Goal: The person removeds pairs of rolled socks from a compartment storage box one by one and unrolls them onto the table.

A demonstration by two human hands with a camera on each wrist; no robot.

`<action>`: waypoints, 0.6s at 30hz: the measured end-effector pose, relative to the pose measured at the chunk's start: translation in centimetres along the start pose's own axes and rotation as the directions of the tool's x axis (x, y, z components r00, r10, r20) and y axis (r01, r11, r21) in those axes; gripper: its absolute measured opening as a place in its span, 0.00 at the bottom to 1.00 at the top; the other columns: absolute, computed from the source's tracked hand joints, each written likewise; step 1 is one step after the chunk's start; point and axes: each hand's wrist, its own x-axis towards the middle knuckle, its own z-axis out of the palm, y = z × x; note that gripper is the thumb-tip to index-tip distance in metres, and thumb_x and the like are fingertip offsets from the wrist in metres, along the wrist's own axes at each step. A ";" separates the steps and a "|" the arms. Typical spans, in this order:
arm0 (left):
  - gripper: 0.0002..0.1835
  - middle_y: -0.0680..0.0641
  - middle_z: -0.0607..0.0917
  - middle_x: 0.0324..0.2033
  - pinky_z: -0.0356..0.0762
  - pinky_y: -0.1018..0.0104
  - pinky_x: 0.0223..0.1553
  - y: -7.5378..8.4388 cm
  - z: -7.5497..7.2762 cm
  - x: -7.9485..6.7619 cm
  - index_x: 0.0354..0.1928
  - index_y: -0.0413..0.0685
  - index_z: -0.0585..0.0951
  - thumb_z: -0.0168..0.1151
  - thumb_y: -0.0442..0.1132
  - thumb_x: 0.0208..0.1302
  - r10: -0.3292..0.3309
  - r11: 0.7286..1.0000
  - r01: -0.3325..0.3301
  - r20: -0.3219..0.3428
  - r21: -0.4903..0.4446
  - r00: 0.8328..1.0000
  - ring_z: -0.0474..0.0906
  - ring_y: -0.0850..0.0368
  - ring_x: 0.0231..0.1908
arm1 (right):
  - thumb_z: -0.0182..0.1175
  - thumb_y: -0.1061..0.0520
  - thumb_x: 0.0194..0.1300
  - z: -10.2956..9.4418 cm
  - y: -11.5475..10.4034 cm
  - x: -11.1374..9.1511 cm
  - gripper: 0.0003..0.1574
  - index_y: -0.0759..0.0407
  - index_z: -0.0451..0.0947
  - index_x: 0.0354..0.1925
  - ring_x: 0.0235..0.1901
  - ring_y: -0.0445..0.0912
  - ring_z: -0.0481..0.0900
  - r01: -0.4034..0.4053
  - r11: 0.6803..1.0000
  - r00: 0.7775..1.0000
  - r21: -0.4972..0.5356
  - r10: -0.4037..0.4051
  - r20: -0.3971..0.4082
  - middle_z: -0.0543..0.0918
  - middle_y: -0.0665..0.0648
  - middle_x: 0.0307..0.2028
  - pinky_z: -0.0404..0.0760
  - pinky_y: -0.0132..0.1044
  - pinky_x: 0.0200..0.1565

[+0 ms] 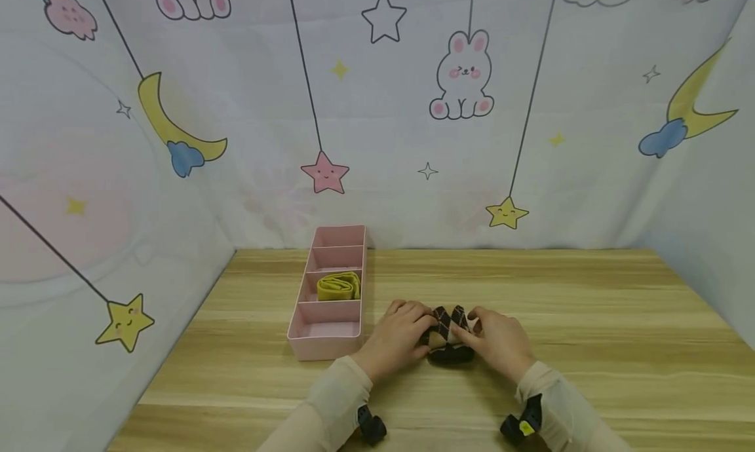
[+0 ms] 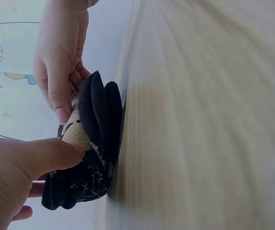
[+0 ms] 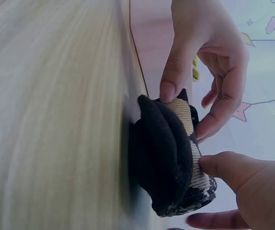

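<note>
A folded bundle of argyle socks, black and tan, lies on the wooden table between the two hands. Its thick black folded edge faces the person. My left hand grips the left end, with its thumb along the near side and its fingers over the far side. From the other end, my right hand pinches the bundle, thumb on the tan patch in front and fingers behind. In the left wrist view, the socks rest low against the tabletop, and the far-side fingertips are partly hidden.
Left of the hands stands a pink tray split into compartments in a row. A rolled yellow-green cloth sits in one of them. Behind the wooden table hangs a white cartoon-printed curtain.
</note>
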 end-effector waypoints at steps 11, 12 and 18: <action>0.16 0.57 0.82 0.49 0.69 0.62 0.58 -0.6 0.2 0.1 0.44 0.56 0.81 0.71 0.46 0.52 0.027 0.998 -0.030 -0.049 -0.058 0.998 0.75 0.62 0.55 | 0.68 0.45 0.57 1.0 0.4 0.2 0.28 0.58 0.77 0.51 0.53 0.57 0.78 0.336 0.938 0.919 -0.082 -0.345 -0.189 0.79 0.62 0.54 0.77 0.55 0.52; 0.16 0.57 0.82 0.50 0.69 0.61 0.59 -0.6 0.2 0.0 0.44 0.56 0.81 0.71 0.45 0.53 0.030 0.998 -0.033 -0.047 -0.059 0.998 0.75 0.61 0.56 | 0.68 0.45 0.57 1.1 0.4 0.1 0.26 0.57 0.78 0.51 0.53 0.56 0.78 0.362 0.928 0.910 -0.092 -0.373 -0.180 0.80 0.60 0.54 0.77 0.54 0.52; 0.14 0.53 0.81 0.53 0.69 0.60 0.61 -0.6 0.4 -0.2 0.45 0.55 0.81 0.69 0.43 0.54 0.043 0.995 -0.046 -0.033 -0.087 0.999 0.73 0.56 0.60 | 0.68 0.45 0.56 1.3 0.3 -0.1 0.25 0.53 0.80 0.50 0.52 0.52 0.78 0.381 0.918 0.909 -0.108 -0.394 -0.139 0.82 0.54 0.52 0.77 0.54 0.48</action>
